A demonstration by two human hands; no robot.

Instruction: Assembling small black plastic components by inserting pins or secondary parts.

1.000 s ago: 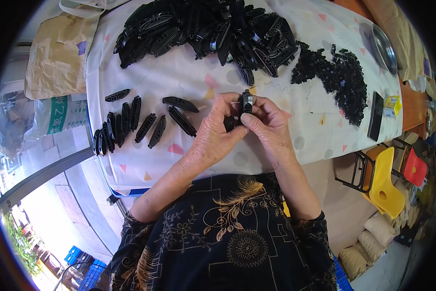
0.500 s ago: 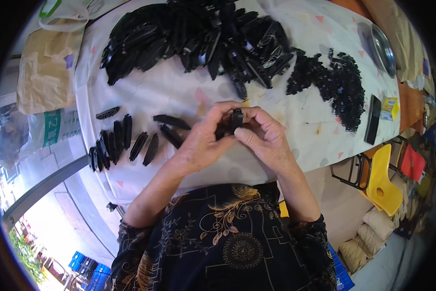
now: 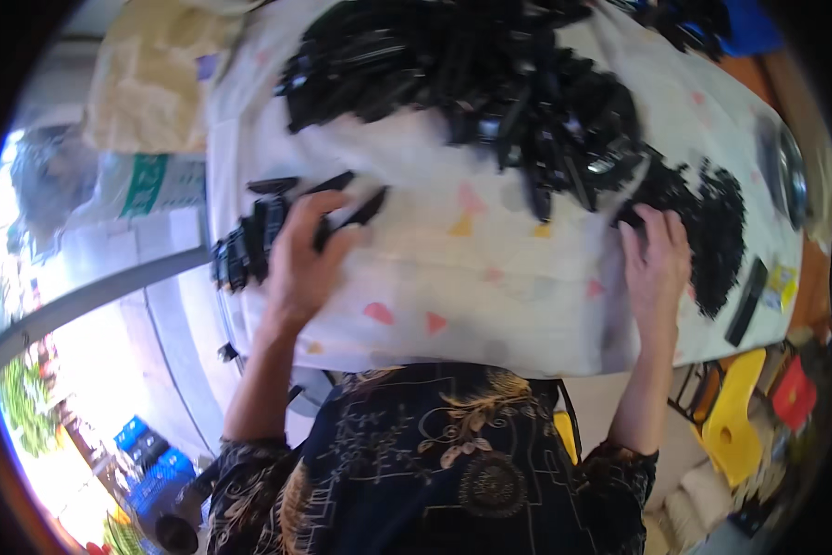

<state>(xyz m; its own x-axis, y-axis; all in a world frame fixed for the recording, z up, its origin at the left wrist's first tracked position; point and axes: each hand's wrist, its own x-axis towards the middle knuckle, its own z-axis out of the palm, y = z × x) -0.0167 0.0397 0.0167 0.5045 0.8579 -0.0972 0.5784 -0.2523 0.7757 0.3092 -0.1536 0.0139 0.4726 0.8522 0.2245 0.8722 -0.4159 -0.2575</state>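
My left hand (image 3: 303, 264) is at the left of the table, over a group of long black plastic pieces (image 3: 266, 217). Its thumb and fingers are apart, with dark pieces showing between and beyond them; motion smears the detail. On the right, my right hand (image 3: 658, 259) reaches to the near edge of a heap of small black parts (image 3: 720, 231). Its fingers are spread and bent downward, the tips against the dark parts. A large pile of long black plastic pieces (image 3: 471, 83) covers the far middle of the table.
A patterned white cloth (image 3: 499, 305) covers the table. Beyond the small parts stands a round metal dish (image 3: 791, 176). A black bar (image 3: 745, 301) and a yellow packet (image 3: 782, 287) lie near the right edge. A yellow chair (image 3: 732, 421) stands below it.
My hands have parted from the middle, where they held a small black piece together. The left went to the group of pieces, the right to the small parts. The whole view has shifted.
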